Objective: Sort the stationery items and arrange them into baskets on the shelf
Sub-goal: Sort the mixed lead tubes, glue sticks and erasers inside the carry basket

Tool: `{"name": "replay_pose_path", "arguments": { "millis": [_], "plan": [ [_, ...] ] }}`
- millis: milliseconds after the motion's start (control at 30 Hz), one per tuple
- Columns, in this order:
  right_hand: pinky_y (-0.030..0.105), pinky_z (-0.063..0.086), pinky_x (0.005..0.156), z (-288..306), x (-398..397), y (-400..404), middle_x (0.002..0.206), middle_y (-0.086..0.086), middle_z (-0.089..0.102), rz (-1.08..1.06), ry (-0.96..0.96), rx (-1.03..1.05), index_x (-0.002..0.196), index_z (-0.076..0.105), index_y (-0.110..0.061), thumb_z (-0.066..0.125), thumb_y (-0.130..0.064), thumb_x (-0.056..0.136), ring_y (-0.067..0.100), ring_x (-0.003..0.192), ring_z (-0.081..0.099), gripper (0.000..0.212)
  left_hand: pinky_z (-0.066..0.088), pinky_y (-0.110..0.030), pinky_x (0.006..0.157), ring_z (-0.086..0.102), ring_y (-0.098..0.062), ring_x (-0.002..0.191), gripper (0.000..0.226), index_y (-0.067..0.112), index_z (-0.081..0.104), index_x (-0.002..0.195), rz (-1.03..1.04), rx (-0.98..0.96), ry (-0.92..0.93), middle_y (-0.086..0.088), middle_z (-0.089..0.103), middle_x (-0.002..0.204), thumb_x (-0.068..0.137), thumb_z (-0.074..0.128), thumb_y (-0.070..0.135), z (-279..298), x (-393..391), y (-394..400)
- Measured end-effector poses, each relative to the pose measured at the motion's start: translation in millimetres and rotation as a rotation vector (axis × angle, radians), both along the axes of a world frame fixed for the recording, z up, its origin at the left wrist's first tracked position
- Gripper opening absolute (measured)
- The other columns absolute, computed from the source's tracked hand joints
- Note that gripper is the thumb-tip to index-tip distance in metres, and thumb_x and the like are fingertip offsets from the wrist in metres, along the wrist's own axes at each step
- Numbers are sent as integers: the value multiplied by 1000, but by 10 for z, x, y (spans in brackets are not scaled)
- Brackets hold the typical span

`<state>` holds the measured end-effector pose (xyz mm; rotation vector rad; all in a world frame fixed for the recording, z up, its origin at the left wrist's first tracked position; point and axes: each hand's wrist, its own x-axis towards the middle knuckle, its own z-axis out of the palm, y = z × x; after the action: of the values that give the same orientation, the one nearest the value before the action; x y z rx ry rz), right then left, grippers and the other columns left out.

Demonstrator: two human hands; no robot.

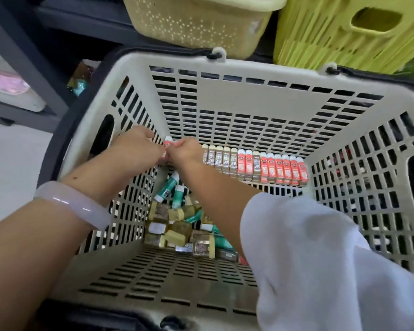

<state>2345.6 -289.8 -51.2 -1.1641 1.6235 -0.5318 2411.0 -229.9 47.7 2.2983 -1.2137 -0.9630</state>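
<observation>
Pinching a red lead case (167, 142) together, both hands (139, 145) (185, 150) extend the back row (256, 166); a jumbled pile (177, 225) remains

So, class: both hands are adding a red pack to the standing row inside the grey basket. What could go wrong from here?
1. The row of packs stands upright along the far wall; a nudge from the right hand could topple it.
2. The red pack, pinched between both hands, may slip out of the grip into the loose pile below.
3. Beige and red packs are already mixed in the row, so the sorting may go astray.
</observation>
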Motion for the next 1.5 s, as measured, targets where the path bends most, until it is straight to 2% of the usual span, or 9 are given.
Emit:
{"name": "replay_pose_path", "arguments": {
  "millis": [167, 300, 500, 633, 833, 967, 1100, 1300, 1500],
  "plan": [
    [17, 47, 49, 27, -43, -2, 85, 6, 60, 10, -104, 18, 81, 64, -9, 55, -5, 86, 14, 70, 57, 11, 32, -28, 79, 47, -20, 91, 44, 21, 44, 132, -11, 2, -26, -6, 46, 115, 89, 49, 17, -1, -45, -21],
    [27, 56, 74, 222, -411, 38, 96, 14, 60, 97, -303, 120, 98, 65, 0, 50, 6, 87, 22, 82, 60, 19, 29, -27, 77, 41, -17, 99, 43, 19, 42, 133, -79, -13, -11, -1, 48, 120, 90, 48, 19, -2, -54, -5],
    [17, 49, 63, 538, -1427, 242, 79, 2, 60, 769, 273, -75, 95, 61, -5, 49, -16, 94, 11, 71, 57, 16, 38, -27, 69, 50, -20, 91, 36, 14, 46, 128, -307, 7, -88, -9, 54, 123, 93, 47, 23, -59, -241, 49],
    [25, 44, 84, 546, -1912, 455, 110, 9, 64, 1209, 639, -28, 108, 62, -5, 49, -22, 94, 19, 96, 59, 26, 39, -26, 74, 52, -20, 89, 38, 16, 46, 130, -509, 10, -138, -8, 52, 127, 93, 47, 25, -70, -616, 78],
    [28, 43, 81, 413, -2075, 807, 105, 3, 60, 1402, 695, 126, 112, 58, -13, 58, -29, 88, 18, 94, 55, 29, 33, -23, 47, 42, -7, 52, 35, 16, 46, 128, -826, 86, -162, -4, 56, 97, 95, 45, 26, -250, -909, 264],
    [31, 45, 73, 393, -2022, 927, 100, 8, 60, 1496, 768, 67, 116, 56, -6, 58, -29, 86, 23, 89, 55, 38, 45, -29, 61, 56, -18, 68, 33, 16, 48, 127, -912, 186, -132, -8, 58, 112, 96, 44, 27, -373, -875, 281],
    [37, 48, 87, 362, -2015, 930, 116, 13, 57, 1495, 719, 148, 124, 51, -3, 56, -27, 88, 28, 105, 55, 43, 44, -30, 76, 56, -21, 96, 32, 17, 49, 126, -917, 225, -70, -5, 53, 120, 96, 43, 26, -417, -788, 250],
    [25, 43, 68, 379, -2052, 813, 96, -2, 57, 1387, 544, 243, 114, 59, -12, 62, -28, 85, 18, 91, 55, 33, 43, -26, 64, 59, -20, 80, 28, 20, 52, 122, -840, 230, 86, 7, 54, 99, 97, 42, 27, -440, -772, 228],
    [19, 53, 69, 586, -1965, 542, 79, -3, 68, 498, -317, 218, 92, 63, -12, 62, -14, 84, 10, 75, 62, 9, 53, -28, 85, 66, -19, 97, 33, 27, 52, 117, -566, 299, 759, -4, 60, 117, 91, 43, 45, -384, -862, 247]
  ]
}}
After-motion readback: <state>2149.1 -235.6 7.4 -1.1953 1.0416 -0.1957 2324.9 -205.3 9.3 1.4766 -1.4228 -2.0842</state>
